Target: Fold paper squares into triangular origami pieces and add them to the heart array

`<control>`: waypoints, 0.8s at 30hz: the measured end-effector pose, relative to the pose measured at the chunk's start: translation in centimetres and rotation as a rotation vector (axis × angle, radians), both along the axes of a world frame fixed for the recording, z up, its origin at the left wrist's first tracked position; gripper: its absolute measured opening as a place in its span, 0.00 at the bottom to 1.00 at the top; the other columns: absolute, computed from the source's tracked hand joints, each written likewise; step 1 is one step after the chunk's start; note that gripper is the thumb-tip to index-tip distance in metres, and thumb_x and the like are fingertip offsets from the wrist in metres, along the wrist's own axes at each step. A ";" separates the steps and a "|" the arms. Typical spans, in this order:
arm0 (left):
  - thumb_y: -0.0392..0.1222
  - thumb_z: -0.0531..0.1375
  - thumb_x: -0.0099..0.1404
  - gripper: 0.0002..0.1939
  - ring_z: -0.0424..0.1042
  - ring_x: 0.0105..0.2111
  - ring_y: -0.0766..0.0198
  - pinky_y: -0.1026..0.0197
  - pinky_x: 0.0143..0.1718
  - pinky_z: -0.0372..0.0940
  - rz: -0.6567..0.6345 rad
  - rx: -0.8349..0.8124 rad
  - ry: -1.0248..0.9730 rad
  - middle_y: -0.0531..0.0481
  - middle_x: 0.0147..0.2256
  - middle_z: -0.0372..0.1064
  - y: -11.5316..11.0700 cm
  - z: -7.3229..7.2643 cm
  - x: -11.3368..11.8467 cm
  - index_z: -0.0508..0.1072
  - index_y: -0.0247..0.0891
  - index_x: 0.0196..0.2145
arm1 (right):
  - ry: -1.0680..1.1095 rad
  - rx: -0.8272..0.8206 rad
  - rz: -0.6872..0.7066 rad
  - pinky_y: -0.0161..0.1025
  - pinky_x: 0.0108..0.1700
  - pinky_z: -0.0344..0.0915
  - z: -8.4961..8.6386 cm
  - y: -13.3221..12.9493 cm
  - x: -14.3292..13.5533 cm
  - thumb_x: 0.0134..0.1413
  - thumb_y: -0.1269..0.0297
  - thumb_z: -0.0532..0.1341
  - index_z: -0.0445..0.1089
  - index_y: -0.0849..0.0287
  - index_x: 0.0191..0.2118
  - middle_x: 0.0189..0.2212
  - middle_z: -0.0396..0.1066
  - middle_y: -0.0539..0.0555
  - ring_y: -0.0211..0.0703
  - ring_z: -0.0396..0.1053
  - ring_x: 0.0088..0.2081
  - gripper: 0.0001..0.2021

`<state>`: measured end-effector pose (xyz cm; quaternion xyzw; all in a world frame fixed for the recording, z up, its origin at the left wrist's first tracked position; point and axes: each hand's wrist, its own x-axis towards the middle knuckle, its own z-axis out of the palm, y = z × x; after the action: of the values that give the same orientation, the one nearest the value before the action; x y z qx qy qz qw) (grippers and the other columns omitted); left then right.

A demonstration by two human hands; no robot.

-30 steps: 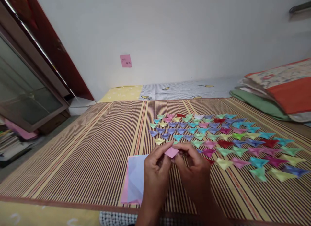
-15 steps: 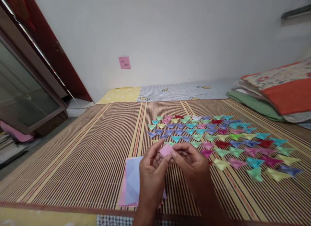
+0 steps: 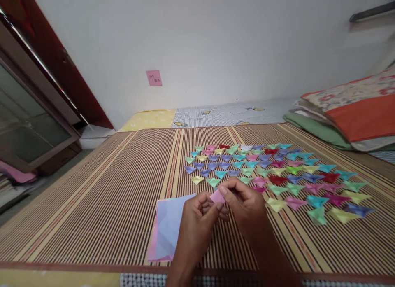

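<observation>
Between my two hands is a small piece of folded pink paper (image 3: 217, 197). My left hand (image 3: 200, 217) pinches its lower left side with thumb and fingers. The thumb and forefinger of my right hand (image 3: 245, 200) grip its upper right side. Just left of my left forearm lies a stack of paper sheets (image 3: 169, 225), light blue on top with pink edges below; the forearm hides part of it. Beyond and to the right of my hands spread rows of small folded paper boats (image 3: 294, 189) in many colours.
A striped bamboo mat (image 3: 108, 196) covers the bed. Folded pillows or cushions (image 3: 364, 110) lie at the far right, over a green cloth (image 3: 321, 130). A pink note (image 3: 154, 78) is stuck to the white wall (image 3: 216, 44). A glass-panelled cabinet (image 3: 27, 118) stands at the left.
My left fingers have curled in lower around the pink paper, and the paper is tilted more. The view has shifted slightly, so the surroundings appear moved a little left.
</observation>
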<state>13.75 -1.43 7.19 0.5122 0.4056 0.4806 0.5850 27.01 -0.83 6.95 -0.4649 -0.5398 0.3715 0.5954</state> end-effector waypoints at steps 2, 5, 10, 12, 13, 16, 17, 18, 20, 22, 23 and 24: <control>0.44 0.64 0.66 0.11 0.75 0.25 0.64 0.64 0.31 0.66 -0.019 0.017 0.001 0.48 0.26 0.77 -0.1 0.1 -0.1 0.75 0.35 0.28 | 0.013 -0.016 0.034 0.34 0.27 0.61 0.2 -0.1 0.0 0.61 0.57 0.63 0.72 0.57 0.31 0.23 0.67 0.47 0.38 0.63 0.25 0.11; 0.47 0.64 0.67 0.14 0.75 0.24 0.64 0.63 0.30 0.66 -0.022 0.016 -0.005 0.47 0.27 0.78 -0.3 0.3 -0.1 0.75 0.35 0.28 | 0.036 -0.060 0.100 0.33 0.24 0.59 0.3 0.0 0.0 0.59 0.56 0.64 0.72 0.57 0.30 0.22 0.65 0.46 0.37 0.61 0.22 0.11; 0.48 0.64 0.67 0.14 0.74 0.23 0.64 0.64 0.29 0.65 -0.093 -0.002 0.003 0.48 0.25 0.77 -0.1 0.0 -0.3 0.76 0.35 0.30 | 0.032 -0.022 0.122 0.33 0.25 0.59 -0.6 0.6 0.2 0.60 0.59 0.64 0.70 0.57 0.27 0.21 0.63 0.45 0.36 0.61 0.24 0.12; 0.49 0.63 0.68 0.15 0.74 0.23 0.64 0.64 0.29 0.64 -0.119 -0.001 0.019 0.48 0.25 0.77 0.0 -0.1 -0.5 0.77 0.35 0.31 | 0.070 -0.026 0.126 0.33 0.25 0.59 -0.9 0.8 0.0 0.59 0.59 0.64 0.69 0.57 0.26 0.20 0.63 0.45 0.36 0.61 0.23 0.13; 0.49 0.62 0.69 0.15 0.74 0.24 0.63 0.64 0.29 0.64 -0.107 0.013 0.038 0.48 0.26 0.77 0.1 -0.1 -0.6 0.77 0.35 0.31 | 0.095 -0.036 0.134 0.33 0.24 0.59 -1.0 0.9 -0.1 0.59 0.58 0.64 0.69 0.57 0.25 0.19 0.63 0.45 0.36 0.60 0.22 0.14; 0.49 0.58 0.72 0.18 0.74 0.28 0.61 0.63 0.32 0.64 0.018 0.106 0.166 0.48 0.27 0.76 0.0 -0.1 -0.8 0.77 0.35 0.30 | 0.139 -0.070 0.179 0.34 0.23 0.60 -1.3 1.0 -0.4 0.59 0.56 0.65 0.68 0.57 0.25 0.17 0.63 0.44 0.36 0.61 0.20 0.15; 0.49 0.58 0.72 0.19 0.73 0.28 0.61 0.63 0.31 0.63 0.066 0.142 0.231 0.48 0.26 0.76 0.0 0.0 -0.8 0.77 0.36 0.29 | 0.142 -0.079 0.188 0.34 0.23 0.61 -1.3 1.0 -0.4 0.59 0.55 0.65 0.68 0.57 0.25 0.17 0.64 0.44 0.37 0.62 0.20 0.15; 0.49 0.57 0.73 0.20 0.72 0.27 0.61 0.63 0.31 0.62 0.101 0.172 0.292 0.49 0.25 0.75 -0.1 -0.1 -0.7 0.77 0.36 0.27 | 0.139 -0.086 0.190 0.34 0.24 0.62 -1.4 1.1 -0.4 0.59 0.55 0.65 0.69 0.57 0.25 0.18 0.65 0.45 0.37 0.63 0.20 0.15; 0.49 0.56 0.73 0.21 0.71 0.26 0.62 0.63 0.30 0.61 0.121 0.190 0.347 0.49 0.23 0.74 -0.1 -0.2 -0.7 0.76 0.37 0.26 | 0.116 -0.084 0.164 0.35 0.25 0.62 -1.7 1.3 -0.2 0.58 0.54 0.66 0.70 0.57 0.26 0.18 0.66 0.45 0.37 0.64 0.20 0.15; 0.51 0.55 0.73 0.22 0.71 0.24 0.62 0.62 0.30 0.62 0.096 0.142 0.284 0.50 0.22 0.74 0.0 -0.3 -0.6 0.76 0.37 0.26 | 0.084 -0.065 0.140 0.35 0.26 0.63 -1.8 1.5 0.0 0.57 0.53 0.66 0.71 0.58 0.26 0.19 0.67 0.46 0.38 0.64 0.21 0.15; 0.52 0.55 0.73 0.22 0.71 0.24 0.62 0.62 0.30 0.63 0.086 0.109 0.234 0.50 0.22 0.74 0.1 -0.4 -0.5 0.76 0.37 0.26 | 0.079 -0.061 0.139 0.35 0.26 0.63 -1.8 1.6 0.0 0.58 0.53 0.65 0.72 0.58 0.27 0.19 0.68 0.46 0.38 0.65 0.22 0.15; 0.53 0.55 0.73 0.22 0.70 0.24 0.62 0.62 0.30 0.63 0.082 0.084 0.188 0.49 0.23 0.74 0.2 -0.5 -0.5 0.75 0.37 0.26 | 0.086 -0.064 0.148 0.35 0.27 0.63 -1.8 1.6 0.1 0.59 0.52 0.65 0.73 0.58 0.29 0.20 0.69 0.47 0.38 0.65 0.23 0.15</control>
<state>13.27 -1.25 6.66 0.5620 0.4588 0.4706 0.5022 27.09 0.80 5.14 -0.4262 -0.5344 0.4513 0.5737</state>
